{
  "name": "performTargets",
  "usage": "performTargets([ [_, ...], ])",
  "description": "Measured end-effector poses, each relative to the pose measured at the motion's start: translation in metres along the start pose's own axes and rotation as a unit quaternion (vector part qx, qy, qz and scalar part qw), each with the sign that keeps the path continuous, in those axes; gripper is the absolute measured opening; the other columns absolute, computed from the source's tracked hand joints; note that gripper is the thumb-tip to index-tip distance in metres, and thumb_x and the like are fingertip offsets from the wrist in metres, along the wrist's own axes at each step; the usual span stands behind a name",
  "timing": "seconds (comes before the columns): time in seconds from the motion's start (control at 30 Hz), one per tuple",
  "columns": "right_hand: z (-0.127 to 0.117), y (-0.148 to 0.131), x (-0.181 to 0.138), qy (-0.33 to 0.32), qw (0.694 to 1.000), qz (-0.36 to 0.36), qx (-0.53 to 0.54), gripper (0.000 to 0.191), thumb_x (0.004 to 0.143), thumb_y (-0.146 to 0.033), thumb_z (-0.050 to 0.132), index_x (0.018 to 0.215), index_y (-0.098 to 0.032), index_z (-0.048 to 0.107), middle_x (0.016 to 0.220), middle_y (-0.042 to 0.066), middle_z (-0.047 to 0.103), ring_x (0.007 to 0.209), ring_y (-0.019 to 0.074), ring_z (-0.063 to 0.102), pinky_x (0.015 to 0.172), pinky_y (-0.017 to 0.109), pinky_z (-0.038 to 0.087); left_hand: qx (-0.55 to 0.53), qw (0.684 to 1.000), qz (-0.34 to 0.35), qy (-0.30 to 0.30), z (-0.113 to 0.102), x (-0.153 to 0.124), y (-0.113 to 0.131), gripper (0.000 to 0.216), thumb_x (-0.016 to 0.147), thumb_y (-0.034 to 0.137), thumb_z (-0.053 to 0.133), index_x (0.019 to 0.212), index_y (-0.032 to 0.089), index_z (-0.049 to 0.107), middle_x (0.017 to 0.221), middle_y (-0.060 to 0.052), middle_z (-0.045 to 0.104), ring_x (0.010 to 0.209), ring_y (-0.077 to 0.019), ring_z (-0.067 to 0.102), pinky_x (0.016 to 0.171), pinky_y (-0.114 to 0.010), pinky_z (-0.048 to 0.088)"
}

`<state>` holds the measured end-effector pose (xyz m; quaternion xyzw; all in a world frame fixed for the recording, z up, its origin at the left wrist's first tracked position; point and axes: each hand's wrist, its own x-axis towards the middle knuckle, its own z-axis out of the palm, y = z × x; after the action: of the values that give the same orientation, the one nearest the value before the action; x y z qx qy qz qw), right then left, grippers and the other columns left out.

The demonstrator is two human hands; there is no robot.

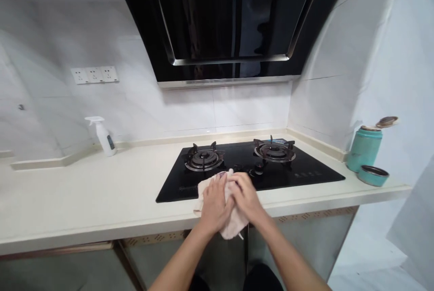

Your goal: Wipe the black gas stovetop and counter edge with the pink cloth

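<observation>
Grasping pale cloth [234, 227] w/ both hands, lower ctr of frame: L hand [216, 203] fingers nearly together, R hand [248, 197] fingers curled

Countertop [84, 191], off-white, raised rear edging [162, 140]. Borne: black two-burner hob [233, 153], one; white spray bottle [105, 139], one, upright at left, near edging; turquoise canister [364, 151], one, lid [387, 122] open, at right; low turquoise container [371, 179], one, just beside canister.
</observation>
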<state>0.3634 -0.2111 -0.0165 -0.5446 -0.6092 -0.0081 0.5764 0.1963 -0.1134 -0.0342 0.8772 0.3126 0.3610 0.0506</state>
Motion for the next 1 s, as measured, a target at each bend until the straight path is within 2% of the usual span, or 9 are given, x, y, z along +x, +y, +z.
performTargets([
  [0.13, 0.039, -0.033, -0.001, -0.113, 0.986, -0.025, -0.121, 0.038, 0.107, -0.044, 0.040, 0.137, -0.026, 0.054, 0.133, 0.010, 0.060, 0.124, 0.0284, 0.049, 0.110, 0.050, 0.038, -0.043, 0.999, -0.003, 0.025, -0.010, 0.011, -0.019, 0.036, 0.101, 0.039, 0.061, 0.132, 0.021, 0.061, 0.136, -0.011, 0.061, 0.114, -0.0237, 0.064, 0.097, -0.045, 0.057],
  [0.2, 0.045, -0.035, 0.000, -0.154, 0.971, -0.030, -0.182, 0.042, 0.106, -0.049, 0.044, 0.137, -0.023, 0.055, 0.142, 0.013, 0.055, 0.131, 0.0319, 0.044, 0.113, 0.054, 0.034, -0.058, 0.996, -0.037, 0.055, -0.024, 0.015, -0.039, 0.037, 0.105, 0.035, 0.049, 0.137, 0.020, 0.058, 0.140, -0.014, 0.057, 0.119, -0.0251, 0.062, 0.100, -0.046, 0.055],
  [0.27, 0.046, -0.032, 0.002, -0.183, 0.961, -0.018, -0.208, 0.045, 0.103, -0.053, 0.049, 0.135, -0.022, 0.058, 0.156, 0.016, 0.043, 0.141, 0.0355, 0.036, 0.117, 0.058, 0.029, -0.056, 0.990, -0.093, 0.091, -0.039, 0.018, -0.062, 0.043, 0.103, 0.030, 0.036, 0.138, 0.018, 0.057, 0.140, -0.015, 0.056, 0.125, -0.0266, 0.059, 0.107, -0.047, 0.051],
  [0.33, 0.046, -0.029, 0.005, -0.198, 0.957, 0.007, -0.211, 0.043, 0.102, -0.051, 0.054, 0.134, -0.023, 0.059, 0.168, 0.015, 0.025, 0.150, 0.0374, 0.025, 0.120, 0.062, 0.021, -0.005, 0.988, -0.138, 0.072, -0.051, 0.018, -0.082, 0.045, 0.098, 0.033, 0.037, 0.133, 0.017, 0.061, 0.136, -0.015, 0.060, 0.128, -0.0300, 0.057, 0.111, -0.051, 0.047],
  [0.4, 0.046, -0.026, 0.008, -0.207, 0.956, 0.032, -0.208, 0.039, 0.099, -0.044, 0.058, 0.133, -0.025, 0.060, 0.171, 0.011, 0.017, 0.153, 0.0372, 0.018, 0.120, 0.064, 0.016, 0.079, 0.982, -0.168, 0.016, -0.057, 0.014, -0.093, 0.046, 0.096, 0.039, 0.041, 0.128, 0.017, 0.066, 0.135, -0.017, 0.063, 0.131, -0.0351, 0.055, 0.111, -0.057, 0.044],
  [0.5, 0.038, -0.022, 0.013, -0.213, 0.955, 0.038, -0.202, 0.029, 0.096, -0.033, 0.059, 0.124, -0.028, 0.065, 0.165, 0.008, 0.031, 0.150, 0.0327, 0.024, 0.118, 0.061, 0.021, 0.179, 0.969, -0.164, -0.047, -0.055, 0.008, -0.095, 0.046, 0.098, 0.038, 0.040, 0.129, 0.020, 0.068, 0.142, -0.018, 0.061, 0.137, -0.0361, 0.052, 0.110, -0.058, 0.042],
  [0.6, 0.016, -0.012, 0.012, -0.208, 0.958, 0.027, -0.196, 0.023, 0.093, -0.028, 0.059, 0.113, -0.030, 0.069, 0.152, 0.005, 0.046, 0.143, 0.0270, 0.034, 0.113, 0.053, 0.029, 0.224, 0.964, -0.125, -0.072, -0.051, 0.004, -0.090, 0.046, 0.102, 0.031, 0.034, 0.135, 0.024, 0.065, 0.146, -0.016, 0.060, 0.140, -0.0310, 0.051, 0.111, -0.054, 0.040],
  [0.8, -0.063, 0.029, -0.009, -0.160, 0.953, 0.065, -0.249, 0.025, 0.089, -0.027, 0.057, 0.110, -0.032, 0.069, 0.151, 0.003, 0.048, 0.136, 0.0289, 0.040, 0.105, 0.051, 0.037, 0.260, 0.954, -0.108, -0.107, -0.053, 0.003, -0.086, 0.050, 0.102, 0.037, 0.032, 0.141, 0.022, 0.061, 0.151, -0.018, 0.055, 0.143, -0.0319, 0.047, 0.110, -0.055, 0.039],
  [1.0, -0.154, 0.094, -0.028, -0.058, 0.909, 0.120, -0.396, 0.031, 0.092, -0.033, 0.050, 0.114, -0.031, 0.071, 0.147, 0.008, 0.051, 0.128, 0.0334, 0.048, 0.103, 0.055, 0.040, 0.227, 0.963, -0.109, -0.096, -0.050, 0.001, -0.084, 0.051, 0.099, 0.044, 0.039, 0.138, 0.022, 0.062, 0.152, -0.018, 0.055, 0.145, -0.0335, 0.044, 0.111, -0.056, 0.036],
])
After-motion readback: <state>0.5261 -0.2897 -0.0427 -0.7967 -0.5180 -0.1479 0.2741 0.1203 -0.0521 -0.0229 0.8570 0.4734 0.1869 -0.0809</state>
